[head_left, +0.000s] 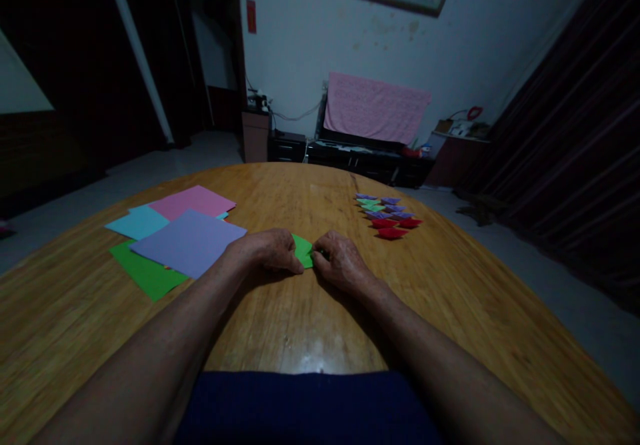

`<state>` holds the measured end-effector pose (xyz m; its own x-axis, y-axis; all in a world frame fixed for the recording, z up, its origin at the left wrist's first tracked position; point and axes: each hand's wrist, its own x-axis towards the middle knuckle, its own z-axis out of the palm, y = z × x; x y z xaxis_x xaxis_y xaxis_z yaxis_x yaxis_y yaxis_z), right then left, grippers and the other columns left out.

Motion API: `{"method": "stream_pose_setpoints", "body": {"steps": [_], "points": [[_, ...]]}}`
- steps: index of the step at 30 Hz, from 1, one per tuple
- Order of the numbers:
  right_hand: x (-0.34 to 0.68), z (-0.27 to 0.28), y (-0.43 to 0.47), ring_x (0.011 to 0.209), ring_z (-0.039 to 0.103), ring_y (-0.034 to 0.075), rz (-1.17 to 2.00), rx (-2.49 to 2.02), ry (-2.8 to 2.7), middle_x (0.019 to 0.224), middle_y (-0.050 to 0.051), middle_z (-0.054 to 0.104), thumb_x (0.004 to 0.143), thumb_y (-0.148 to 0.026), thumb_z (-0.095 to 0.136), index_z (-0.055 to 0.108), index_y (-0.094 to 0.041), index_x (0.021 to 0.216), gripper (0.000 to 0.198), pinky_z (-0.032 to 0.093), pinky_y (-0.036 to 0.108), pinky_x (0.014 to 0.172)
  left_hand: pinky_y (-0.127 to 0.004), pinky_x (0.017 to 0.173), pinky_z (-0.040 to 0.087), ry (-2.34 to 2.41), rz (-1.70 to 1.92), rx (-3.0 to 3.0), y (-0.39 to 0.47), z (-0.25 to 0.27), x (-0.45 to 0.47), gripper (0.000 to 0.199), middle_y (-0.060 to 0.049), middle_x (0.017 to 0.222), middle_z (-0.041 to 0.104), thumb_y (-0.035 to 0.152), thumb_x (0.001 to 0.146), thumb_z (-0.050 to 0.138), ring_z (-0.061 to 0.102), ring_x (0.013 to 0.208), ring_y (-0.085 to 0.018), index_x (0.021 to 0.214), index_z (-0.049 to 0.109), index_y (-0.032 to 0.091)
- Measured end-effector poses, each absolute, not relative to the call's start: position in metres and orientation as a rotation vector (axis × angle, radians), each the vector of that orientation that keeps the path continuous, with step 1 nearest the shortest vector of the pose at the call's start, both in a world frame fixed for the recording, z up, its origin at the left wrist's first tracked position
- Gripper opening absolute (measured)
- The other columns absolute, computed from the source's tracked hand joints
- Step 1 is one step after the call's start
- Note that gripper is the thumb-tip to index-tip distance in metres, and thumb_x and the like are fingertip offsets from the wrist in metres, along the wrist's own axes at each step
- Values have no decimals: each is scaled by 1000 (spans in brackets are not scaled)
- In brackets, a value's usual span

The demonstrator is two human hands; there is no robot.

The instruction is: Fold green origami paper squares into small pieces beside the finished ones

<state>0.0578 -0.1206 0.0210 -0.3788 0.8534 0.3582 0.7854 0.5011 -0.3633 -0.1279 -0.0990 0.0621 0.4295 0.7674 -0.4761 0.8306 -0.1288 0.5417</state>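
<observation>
A small piece of green paper [303, 250] lies between my two hands near the middle of the round wooden table [300, 325]. My left hand [275, 250] grips its left side, thumb low along the near edge. On the right side, my right hand [340, 258] pinches the paper with bent fingers. Both hands cover part of the sheet, so its full folded shape is hidden.
Loose sheets in purple [190, 242], pink [195, 200], light blue [137, 222] and green [150, 275] overlap at the left. Several small folded paper boats, among them a red boat [392, 233], stand in rows at the right. Beyond the table, a pink cloth [375, 106] hangs over a dark screen.
</observation>
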Motion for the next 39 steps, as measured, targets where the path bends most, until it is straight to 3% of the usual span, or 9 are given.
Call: {"method": "stream_pose_setpoints", "body": {"steps": [20,25,39], "points": [[57,17,-121,79,53,16,227,-1369,-2167,86,5,60,80,-14,58,61,-17,90,11,41,28,72,-28,52,30,1415,-123,1927,-103,68,-125,21,1,55,51,38,67,63,44,50,-12,62,53,19],[57,17,-123,80,54,15,229,-1311,-2237,86,5,58,86,-13,54,61,-16,81,10,41,27,73,-27,52,30,1420,-145,1951,-103,68,-125,26,1,53,50,40,67,63,43,50,-12,58,51,19],[54,15,-127,83,53,16,139,-1313,-2251,89,8,58,90,-16,51,63,-15,84,13,42,28,76,-28,50,27,1388,-107,1955,-100,63,-129,29,1,51,49,43,71,60,41,47,-11,58,51,19]]}}
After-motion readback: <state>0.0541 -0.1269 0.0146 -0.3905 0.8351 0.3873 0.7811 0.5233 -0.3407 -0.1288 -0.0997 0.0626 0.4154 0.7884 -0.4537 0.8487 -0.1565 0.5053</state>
